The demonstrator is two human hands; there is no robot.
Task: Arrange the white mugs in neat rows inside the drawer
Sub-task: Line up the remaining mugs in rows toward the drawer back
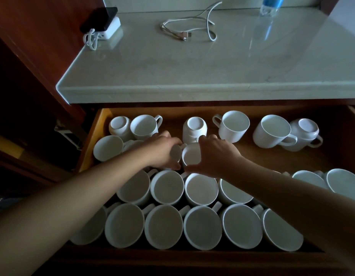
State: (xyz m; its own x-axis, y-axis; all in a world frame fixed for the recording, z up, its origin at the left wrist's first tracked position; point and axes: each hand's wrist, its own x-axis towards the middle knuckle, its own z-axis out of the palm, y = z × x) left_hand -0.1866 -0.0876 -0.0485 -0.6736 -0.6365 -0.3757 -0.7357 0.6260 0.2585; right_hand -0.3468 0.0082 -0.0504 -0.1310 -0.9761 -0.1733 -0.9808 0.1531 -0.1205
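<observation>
Tipped mug (175,152): axis sideways, base twd right, wrapped in fingers of left hand (162,150).
Upright mug (191,156): just beside, rim clasped by right hand (216,154).

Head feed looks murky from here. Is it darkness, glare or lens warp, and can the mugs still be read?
Head view: dim all over, darkest along the drawer front; faint bottle reflection on the counter, no harsh glare; wide-angle bows the counter edge; mugs look sharp, though the left hand and right hand each grip and partly hide one.
</observation>
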